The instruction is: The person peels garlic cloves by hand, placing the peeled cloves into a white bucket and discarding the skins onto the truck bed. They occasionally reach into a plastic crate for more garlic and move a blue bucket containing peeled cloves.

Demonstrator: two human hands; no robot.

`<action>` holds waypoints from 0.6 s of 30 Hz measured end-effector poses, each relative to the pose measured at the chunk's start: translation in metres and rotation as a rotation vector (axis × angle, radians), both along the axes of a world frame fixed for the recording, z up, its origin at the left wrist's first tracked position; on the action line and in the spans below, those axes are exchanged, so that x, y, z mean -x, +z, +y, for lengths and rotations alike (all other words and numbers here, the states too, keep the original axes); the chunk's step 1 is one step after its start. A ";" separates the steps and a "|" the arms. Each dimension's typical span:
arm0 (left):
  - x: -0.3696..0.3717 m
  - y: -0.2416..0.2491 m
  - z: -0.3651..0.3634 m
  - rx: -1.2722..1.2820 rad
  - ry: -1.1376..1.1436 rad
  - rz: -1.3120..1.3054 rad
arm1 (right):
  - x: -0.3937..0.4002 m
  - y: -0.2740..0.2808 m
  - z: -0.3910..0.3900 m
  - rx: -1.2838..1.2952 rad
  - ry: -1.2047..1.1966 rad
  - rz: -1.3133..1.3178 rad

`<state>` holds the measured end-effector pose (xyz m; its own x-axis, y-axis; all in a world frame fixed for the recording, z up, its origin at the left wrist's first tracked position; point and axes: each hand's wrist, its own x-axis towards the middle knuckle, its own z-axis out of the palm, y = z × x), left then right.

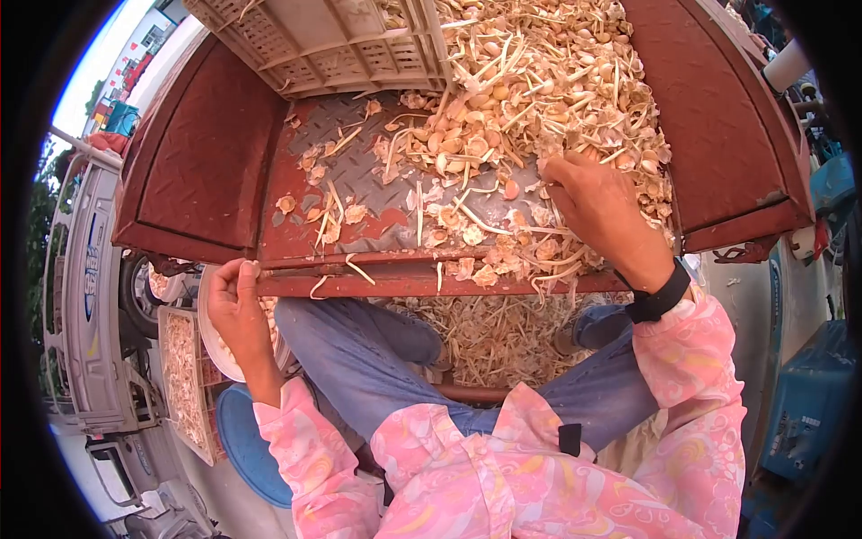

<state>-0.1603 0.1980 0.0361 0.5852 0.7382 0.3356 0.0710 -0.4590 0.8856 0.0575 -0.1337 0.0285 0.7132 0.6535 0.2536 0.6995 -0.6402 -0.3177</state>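
A heap of garlic cloves, dry stems and papery skins (530, 81) covers the red checker-plate truck bed (359, 180). My right hand (597, 211) rests palm down on the near edge of the heap, fingers curled into the stems and skins. My left hand (235, 305) is at the bed's front left corner, over a white bowl (208, 328); its fingers are pinched together, and I cannot tell whether they hold anything. Both arms wear pink patterned sleeves; a black band is on my right wrist.
A pale plastic crate (323, 40) lies tipped at the back of the bed. Raised red side panels (202, 153) flank the bed. Skins litter the ground between my knees (489, 332). A flat crate of cloves (184, 377) and a blue stool (247, 449) stand at left.
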 end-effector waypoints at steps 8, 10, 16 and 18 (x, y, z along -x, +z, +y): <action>0.111 -0.054 0.131 -0.425 0.415 0.764 | -0.023 -0.029 0.037 0.045 0.141 -0.009; 0.074 -0.020 0.070 -0.154 0.301 0.492 | -0.025 -0.031 0.038 0.069 0.202 0.012; -0.047 -0.002 -0.112 0.218 -0.518 0.259 | -0.008 -0.011 0.032 -0.256 0.199 0.663; -0.078 -0.027 -0.144 0.389 -0.656 0.214 | 0.003 -0.014 0.033 -0.576 0.164 1.031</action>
